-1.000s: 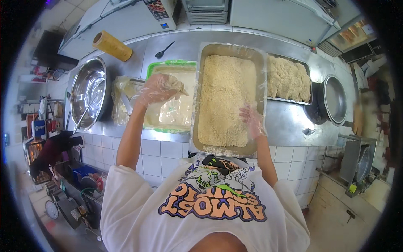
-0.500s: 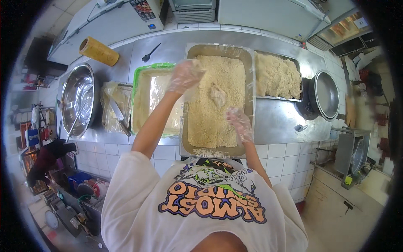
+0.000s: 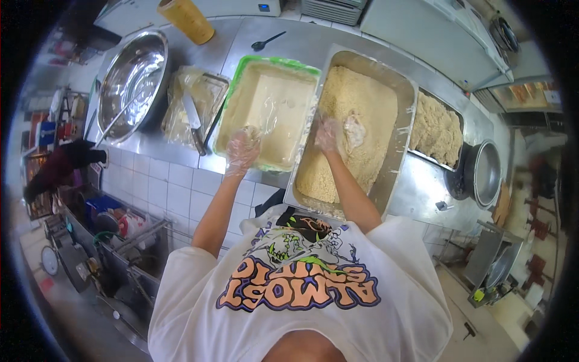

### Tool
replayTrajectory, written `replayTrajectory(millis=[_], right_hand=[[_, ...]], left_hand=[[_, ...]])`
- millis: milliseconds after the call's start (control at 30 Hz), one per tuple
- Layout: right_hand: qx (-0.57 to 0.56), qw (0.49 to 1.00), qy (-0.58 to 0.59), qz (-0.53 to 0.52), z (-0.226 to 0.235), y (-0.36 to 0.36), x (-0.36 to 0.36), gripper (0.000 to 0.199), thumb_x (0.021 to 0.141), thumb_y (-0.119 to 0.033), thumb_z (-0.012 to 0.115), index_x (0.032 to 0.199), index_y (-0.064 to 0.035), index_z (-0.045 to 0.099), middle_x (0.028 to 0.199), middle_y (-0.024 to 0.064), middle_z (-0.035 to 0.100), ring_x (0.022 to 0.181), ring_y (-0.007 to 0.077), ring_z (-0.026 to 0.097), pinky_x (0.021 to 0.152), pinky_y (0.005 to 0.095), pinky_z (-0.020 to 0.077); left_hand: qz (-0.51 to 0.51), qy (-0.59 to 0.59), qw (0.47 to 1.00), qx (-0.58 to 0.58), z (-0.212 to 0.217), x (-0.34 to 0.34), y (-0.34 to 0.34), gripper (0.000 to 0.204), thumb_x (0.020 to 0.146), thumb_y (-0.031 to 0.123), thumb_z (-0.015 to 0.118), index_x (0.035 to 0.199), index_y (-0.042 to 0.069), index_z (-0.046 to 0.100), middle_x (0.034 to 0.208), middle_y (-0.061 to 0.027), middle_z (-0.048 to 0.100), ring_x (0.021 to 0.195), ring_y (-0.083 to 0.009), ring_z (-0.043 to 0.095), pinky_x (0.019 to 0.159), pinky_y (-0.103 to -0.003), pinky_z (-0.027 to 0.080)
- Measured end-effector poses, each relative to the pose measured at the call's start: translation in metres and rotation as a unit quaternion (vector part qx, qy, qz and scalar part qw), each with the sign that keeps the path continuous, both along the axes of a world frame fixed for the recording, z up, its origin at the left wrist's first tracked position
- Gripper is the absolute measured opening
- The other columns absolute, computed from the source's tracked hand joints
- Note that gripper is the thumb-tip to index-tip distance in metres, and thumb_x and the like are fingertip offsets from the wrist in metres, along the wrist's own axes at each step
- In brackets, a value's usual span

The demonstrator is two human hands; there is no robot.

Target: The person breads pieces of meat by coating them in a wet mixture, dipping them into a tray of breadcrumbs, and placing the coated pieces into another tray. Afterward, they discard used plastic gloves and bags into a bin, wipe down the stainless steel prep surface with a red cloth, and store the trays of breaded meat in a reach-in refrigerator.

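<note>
Left hand (image 3: 243, 148): clear-gloved, curled over pale batter (image 3: 280, 96) in green-rimmed rectangular tub (image 3: 280, 61); grip unclear.
Right hand (image 3: 329, 134): clear-gloved, loosely bent in deep steel pan (image 3: 399, 130); hold unclear.
Pale wet piece (image 3: 354, 133): near right hand, on tan crumbs (image 3: 373, 90).
Crumbs: best heaped evenly.
Obstacle: pan side, facing tub.
Nearby: 1 dark-handled knife (image 3: 192, 113).

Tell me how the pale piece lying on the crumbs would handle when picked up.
The pale piece is probably soft and somewhat floppy, judging by its irregular, rounded outline. Its wet-looking surface suggests slipperiness, though crumbs around it may cling.

White printed T-shirt (image 3: 298, 283), clear plastic gloves (image 3: 243, 151)
</note>
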State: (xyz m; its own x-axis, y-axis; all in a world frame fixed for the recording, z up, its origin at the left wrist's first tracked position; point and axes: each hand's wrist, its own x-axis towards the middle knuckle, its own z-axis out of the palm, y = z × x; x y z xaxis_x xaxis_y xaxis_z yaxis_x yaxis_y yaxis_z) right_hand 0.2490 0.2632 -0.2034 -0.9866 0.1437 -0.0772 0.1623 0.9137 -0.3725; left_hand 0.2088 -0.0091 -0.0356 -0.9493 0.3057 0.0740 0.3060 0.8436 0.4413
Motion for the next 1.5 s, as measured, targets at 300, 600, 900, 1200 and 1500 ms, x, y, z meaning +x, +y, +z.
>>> replayTrajectory(millis=[300,600,900,1200,1500], right_hand=[[-0.358,0.913,-0.180,0.073,0.023,0.006,0.120,0.047,0.100,-0.034,0.047,0.139,-0.0097,0.050,0.146,0.0136,0.045,0.134,0.0272,0.041,0.111,0.0414,0.0334],[-0.470,0.773,-0.396,-0.157,0.104,-0.007,0.105,0.064,0.090,-0.052,0.051,0.135,-0.0060,0.053,0.139,0.0125,0.052,0.129,0.0268,0.047,0.108,0.0423,0.0360],[-0.779,0.481,-0.205,-0.347,0.100,0.040,0.108,0.059,0.094,-0.049,0.038,0.131,-0.0060,0.055,0.124,0.0164,0.063,0.110,0.0337,0.062,0.097,0.0507,0.0491],[-0.608,0.744,0.090,-0.264,0.162,0.128,0.029,0.051,0.094,-0.035,0.049,0.133,-0.0022,0.053,0.123,0.0167,0.063,0.109,0.0322,0.062,0.092,0.0466,0.0509],[0.370,0.907,-0.184,0.078,0.058,0.155,0.124,0.058,0.085,-0.023,0.056,0.137,-0.0009,0.046,0.125,0.0254,0.057,0.113,0.0374,0.056,0.092,0.0486,0.0464]], left_hand=[[0.002,0.090,0.995,0.046,-0.025,0.008,0.000,0.024,0.079,0.026,0.068,0.094,0.008,0.064,0.088,-0.0159,0.064,0.082,-0.0359,0.063,0.072,-0.047,0.051],[0.035,0.013,0.999,0.003,-0.004,0.012,0.005,0.021,0.078,0.025,0.068,0.090,0.007,0.064,0.085,-0.0171,0.064,0.081,-0.0374,0.063,0.072,-0.047,0.051],[0.054,0.050,0.995,0.064,-0.009,0.016,0.006,0.023,0.079,0.028,0.068,0.091,0.009,0.065,0.087,-0.0157,0.065,0.082,-0.0366,0.064,0.070,-0.048,0.051],[0.051,0.055,0.996,0.051,-0.034,0.013,-0.003,0.030,0.077,0.034,0.068,0.093,0.009,0.066,0.090,-0.0148,0.066,0.083,-0.0352,0.064,0.072,-0.048,0.051],[0.038,0.086,0.994,0.058,-0.034,0.011,0.002,0.016,0.081,0.024,0.067,0.086,0.009,0.063,0.081,-0.0137,0.063,0.076,-0.0347,0.063,0.066,-0.046,0.050]])
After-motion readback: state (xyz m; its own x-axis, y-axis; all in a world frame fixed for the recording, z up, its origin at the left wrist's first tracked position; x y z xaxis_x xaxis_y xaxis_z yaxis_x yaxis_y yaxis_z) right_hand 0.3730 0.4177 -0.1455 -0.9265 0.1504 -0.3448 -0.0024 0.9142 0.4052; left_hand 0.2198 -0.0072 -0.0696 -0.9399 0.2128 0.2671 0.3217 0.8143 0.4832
